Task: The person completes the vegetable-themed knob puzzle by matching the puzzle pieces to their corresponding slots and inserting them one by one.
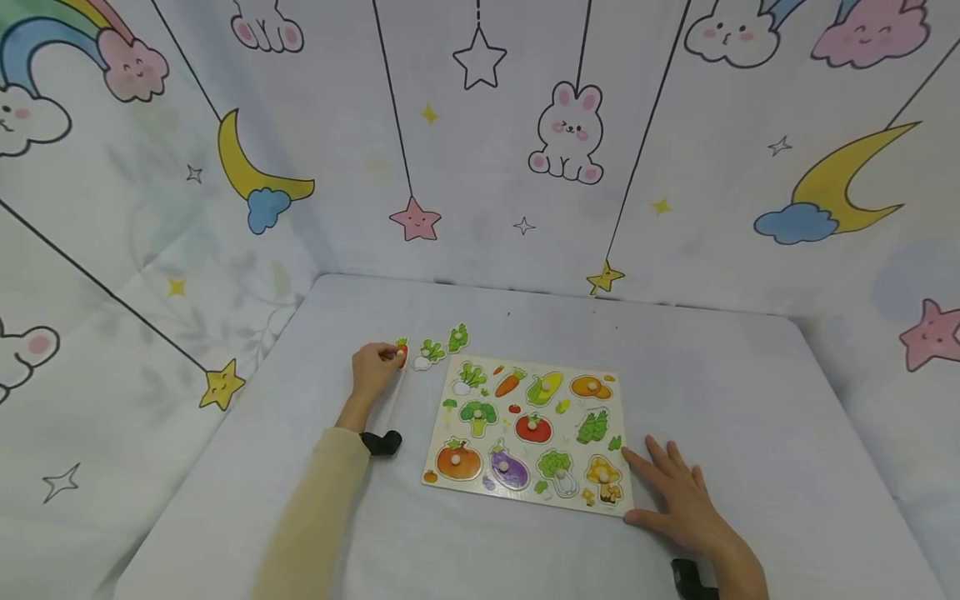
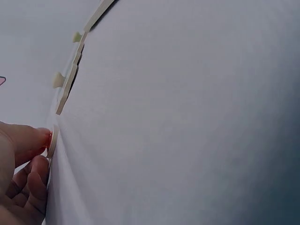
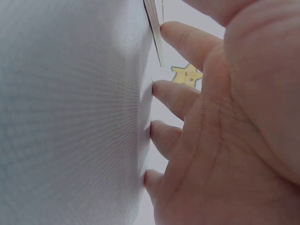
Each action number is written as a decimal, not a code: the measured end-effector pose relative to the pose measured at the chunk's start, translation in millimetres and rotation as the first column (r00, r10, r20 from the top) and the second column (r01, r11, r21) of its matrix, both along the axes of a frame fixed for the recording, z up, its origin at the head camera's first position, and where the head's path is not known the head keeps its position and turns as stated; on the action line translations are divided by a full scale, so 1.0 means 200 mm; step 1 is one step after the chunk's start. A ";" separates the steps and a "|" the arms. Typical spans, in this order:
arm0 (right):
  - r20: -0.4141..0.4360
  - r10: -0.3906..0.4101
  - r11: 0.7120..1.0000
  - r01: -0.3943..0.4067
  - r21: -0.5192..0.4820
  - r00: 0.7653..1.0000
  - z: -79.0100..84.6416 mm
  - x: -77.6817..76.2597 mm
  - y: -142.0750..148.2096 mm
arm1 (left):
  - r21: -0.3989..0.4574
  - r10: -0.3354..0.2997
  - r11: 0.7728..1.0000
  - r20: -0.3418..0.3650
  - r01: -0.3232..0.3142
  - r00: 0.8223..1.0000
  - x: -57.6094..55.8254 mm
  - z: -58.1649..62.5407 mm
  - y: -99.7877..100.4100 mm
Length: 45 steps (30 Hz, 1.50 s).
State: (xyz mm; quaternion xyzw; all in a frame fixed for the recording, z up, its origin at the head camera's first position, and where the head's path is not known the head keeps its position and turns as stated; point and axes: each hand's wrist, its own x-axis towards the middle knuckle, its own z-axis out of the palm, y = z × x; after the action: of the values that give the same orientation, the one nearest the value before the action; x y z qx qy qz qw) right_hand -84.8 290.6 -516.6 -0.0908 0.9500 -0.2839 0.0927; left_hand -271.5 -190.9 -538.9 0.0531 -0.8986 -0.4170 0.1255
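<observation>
My left hand (image 1: pixel 372 371) is at the left of the table and pinches a small red-orange carrot puzzle piece (image 1: pixel 402 351) with a green top. In the left wrist view the piece (image 2: pixel 53 141) stands at the fingertips, close to the cloth. Beside it lie a white turnip piece (image 1: pixel 423 360) with green leaves and a green vegetable piece (image 1: pixel 458 337). A wooden vegetable puzzle board (image 1: pixel 480 493) lies flat in front of me. My right hand (image 1: pixel 686 504) spreads its fingers on the cloth, index fingertip and thumb at the board's right edge.
Several knobbed pieces sit in the board, among them a tomato (image 1: pixel 534 429), a pumpkin (image 1: pixel 459 462) and an eggplant (image 1: pixel 510 471). A white cloth covers the table (image 1: pixel 750 400). Patterned curtains (image 1: pixel 480 167) stand behind and at both sides.
</observation>
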 end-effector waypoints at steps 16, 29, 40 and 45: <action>-0.005 -0.003 1.000 0.003 0.015 1.000 0.01 0.00 -0.01 | -0.007 -0.019 1.000 -0.011 0.019 1.000 -0.01 0.00 0.00; -0.002 -0.009 1.000 0.009 0.028 1.000 -0.02 0.00 0.01 | -0.040 -0.240 0.971 -0.085 0.237 0.967 0.00 0.11 0.26; 0.005 -0.017 1.000 0.017 0.015 1.000 -0.01 0.00 0.00 | -0.154 -0.535 0.839 -0.064 0.522 0.842 0.04 0.16 0.56; 0.000 -0.016 1.000 0.016 0.011 1.000 -0.01 0.01 0.00 | -0.165 -0.591 0.797 -0.013 0.581 0.807 0.06 0.17 0.64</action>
State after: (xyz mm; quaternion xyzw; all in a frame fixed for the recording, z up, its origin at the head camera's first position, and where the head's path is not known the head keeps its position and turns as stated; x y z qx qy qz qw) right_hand -83.7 290.7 -517.9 -0.0824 0.9523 -0.2794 0.0911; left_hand -260.2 -62.0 -505.9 -0.2507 -0.8957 -0.3665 0.0227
